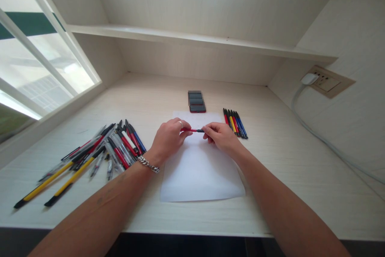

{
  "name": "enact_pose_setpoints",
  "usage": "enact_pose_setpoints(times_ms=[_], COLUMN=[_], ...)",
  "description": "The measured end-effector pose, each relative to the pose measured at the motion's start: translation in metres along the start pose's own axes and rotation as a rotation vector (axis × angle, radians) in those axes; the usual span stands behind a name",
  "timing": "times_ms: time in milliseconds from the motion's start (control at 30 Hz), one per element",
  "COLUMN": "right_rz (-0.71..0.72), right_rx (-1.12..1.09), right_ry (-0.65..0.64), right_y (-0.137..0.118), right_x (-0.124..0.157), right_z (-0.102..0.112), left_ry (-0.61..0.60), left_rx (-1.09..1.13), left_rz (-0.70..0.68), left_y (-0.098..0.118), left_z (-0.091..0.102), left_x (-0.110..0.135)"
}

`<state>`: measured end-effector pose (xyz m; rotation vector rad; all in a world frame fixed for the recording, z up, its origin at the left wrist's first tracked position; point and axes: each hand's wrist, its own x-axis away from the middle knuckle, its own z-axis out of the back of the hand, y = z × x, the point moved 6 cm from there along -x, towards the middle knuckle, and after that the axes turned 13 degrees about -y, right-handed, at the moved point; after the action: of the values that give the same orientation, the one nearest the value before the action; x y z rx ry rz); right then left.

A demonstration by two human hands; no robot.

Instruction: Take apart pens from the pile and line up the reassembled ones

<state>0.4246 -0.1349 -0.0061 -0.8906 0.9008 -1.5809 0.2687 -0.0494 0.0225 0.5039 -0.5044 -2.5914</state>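
Over a white sheet of paper, my left hand pinches the red end of a thin red and black pen. My right hand grips the black end of the same pen, which lies level between the two. Just beyond my right hand, several red, yellow, black and blue pens lie side by side in a row. To the left of my left hand is a loose heap of pens, many clear, others red, blue, white or yellow.
A dark phone-like object lies past the paper's far edge. A shelf runs across the back of the desk. On the right wall a white plug sits in a socket, its grey cable hanging along the desk's right side.
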Motion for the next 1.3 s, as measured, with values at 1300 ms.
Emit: enact_pose_setpoints(times_ms=[1300], right_rz=[0.105], right_rx=[-0.042], right_ry=[0.091], right_y=[0.0016], right_x=[-0.0006], right_z=[0.003], left_ry=[-0.155], left_rx=[-0.102], left_rz=[0.038], left_y=[0.0005], left_z=[-0.006], left_x=[-0.002])
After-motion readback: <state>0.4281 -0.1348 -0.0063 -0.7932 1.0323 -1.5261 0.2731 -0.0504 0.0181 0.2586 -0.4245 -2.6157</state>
